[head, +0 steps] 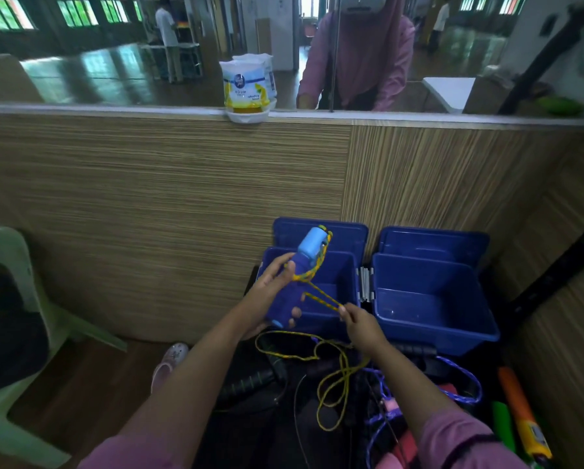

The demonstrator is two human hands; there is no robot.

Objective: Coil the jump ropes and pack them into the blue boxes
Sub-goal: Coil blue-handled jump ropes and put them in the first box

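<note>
Facing a striped wood-grain wall point(168, 198) topped by a mirror ledge, two open blue boxes point(429, 299) stand side by side against it. Over the left box, the left hand point(270, 296) grips blue handles point(295, 282); the right hand point(363, 328) pinches the yellow rope point(321, 299). Left of the boxes, a green chair point(9, 333) borders bare floor.

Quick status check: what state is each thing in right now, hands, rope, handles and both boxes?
left hand: grips the handles
right hand: pinches the yellow rope
handles: held together, partly wrapped
yellow rope: mostly loose, hanging below
left blue box: open, lid up, looks empty
right blue box: open, lid up, empty
</note>
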